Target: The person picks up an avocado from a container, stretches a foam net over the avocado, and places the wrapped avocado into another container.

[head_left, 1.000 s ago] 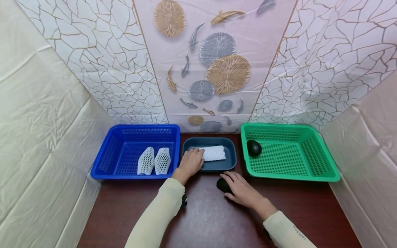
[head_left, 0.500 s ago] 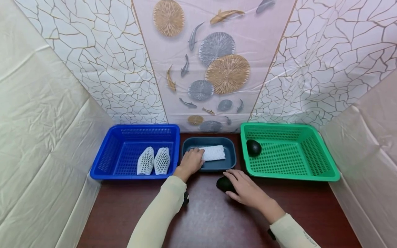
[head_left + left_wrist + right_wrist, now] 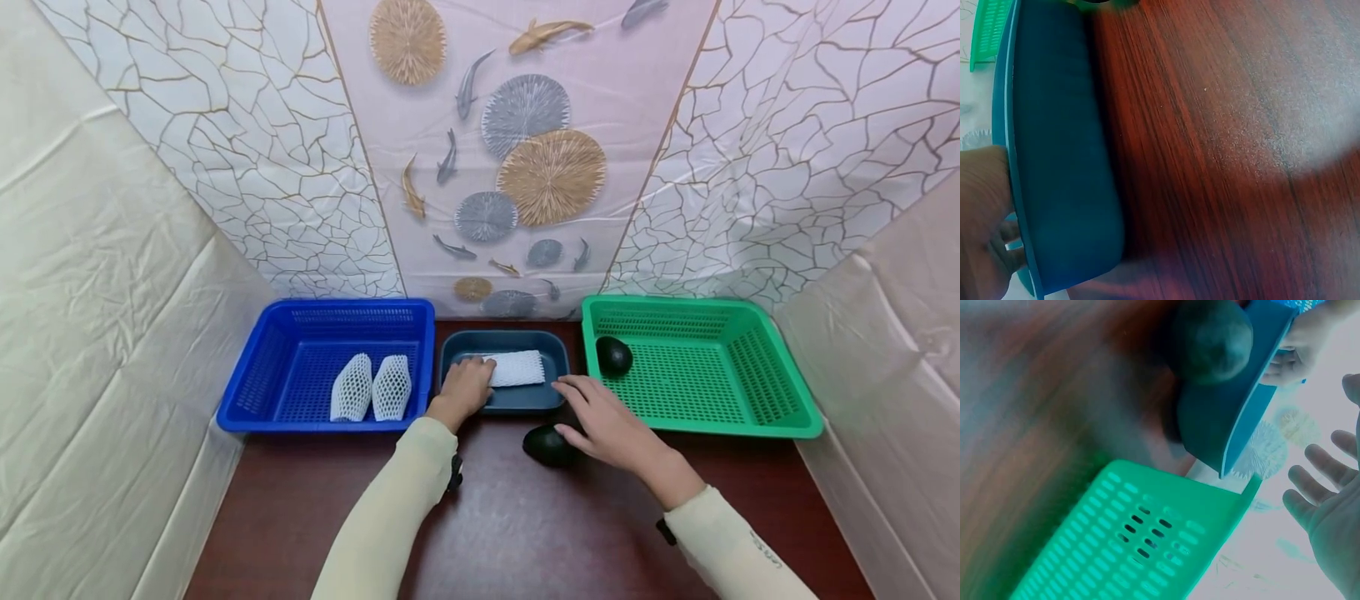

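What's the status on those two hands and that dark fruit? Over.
Left hand at white net, grip unclear. Right hand holding nothing, near dark fruit. Fruit on table; tray wall between it and net.

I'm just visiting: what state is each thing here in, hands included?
Dark tray: upright, holding white netting
White netting: lying flat
Left hand: at the netting, grip unclear
Right hand: open, holding nothing
Near dark oval: unwrapped, on the table
Blue basket: upright, holding net sleeves
Net sleeves: bulging, contents unclear
Green basket: upright, holding far dark oval
Far dark oval: unwrapped
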Demonstrator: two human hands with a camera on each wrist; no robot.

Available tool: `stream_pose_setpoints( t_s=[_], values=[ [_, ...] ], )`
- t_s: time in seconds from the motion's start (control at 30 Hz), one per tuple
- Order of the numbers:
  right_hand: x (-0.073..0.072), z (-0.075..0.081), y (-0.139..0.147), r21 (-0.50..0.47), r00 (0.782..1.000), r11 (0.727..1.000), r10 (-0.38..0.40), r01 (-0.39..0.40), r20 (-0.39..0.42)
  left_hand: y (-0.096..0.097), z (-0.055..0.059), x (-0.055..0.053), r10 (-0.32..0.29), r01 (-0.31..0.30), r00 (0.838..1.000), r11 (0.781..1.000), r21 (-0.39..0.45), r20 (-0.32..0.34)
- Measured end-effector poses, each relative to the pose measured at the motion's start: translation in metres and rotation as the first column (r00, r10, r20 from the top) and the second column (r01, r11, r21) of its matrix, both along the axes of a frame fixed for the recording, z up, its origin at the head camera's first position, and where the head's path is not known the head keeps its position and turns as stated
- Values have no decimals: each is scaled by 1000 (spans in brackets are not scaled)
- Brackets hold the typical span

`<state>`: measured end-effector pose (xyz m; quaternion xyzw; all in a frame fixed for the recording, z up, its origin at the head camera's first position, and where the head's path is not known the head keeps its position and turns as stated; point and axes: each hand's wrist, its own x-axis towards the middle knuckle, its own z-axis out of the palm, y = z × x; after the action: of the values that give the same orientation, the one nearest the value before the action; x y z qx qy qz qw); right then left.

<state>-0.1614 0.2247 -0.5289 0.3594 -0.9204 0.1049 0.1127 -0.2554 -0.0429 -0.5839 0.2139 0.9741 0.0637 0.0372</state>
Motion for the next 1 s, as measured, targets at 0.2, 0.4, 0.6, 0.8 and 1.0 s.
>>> stream_pose_setpoints(
  t_s=[0.2, 0.4, 0.6, 0.8, 1.0],
  values=[
    [-7, 5, 2, -2, 999, 1000, -27, 27, 32, 1, -2, 0, -2, 0, 994, 1000, -20, -109],
    [-9, 6, 3, 9, 997, 999, -51, 51, 54, 0, -5, -2, -10, 4, 983, 1000, -29, -183],
    [-12, 6, 5, -1, 993, 997, -82, 82, 84, -2, -7, -2, -25, 22, 972, 1000, -14, -233],
    [-15, 3, 8, 5, 987, 993, -116, 117, 115, -5, -10, -2, -44, 52, 965, 998, 26, -258],
    [-19, 1, 9, -10, 983, 991, -131, 133, 129, -9, -5, 0, -84, 102, 960, 993, 56, -266]
  ],
)
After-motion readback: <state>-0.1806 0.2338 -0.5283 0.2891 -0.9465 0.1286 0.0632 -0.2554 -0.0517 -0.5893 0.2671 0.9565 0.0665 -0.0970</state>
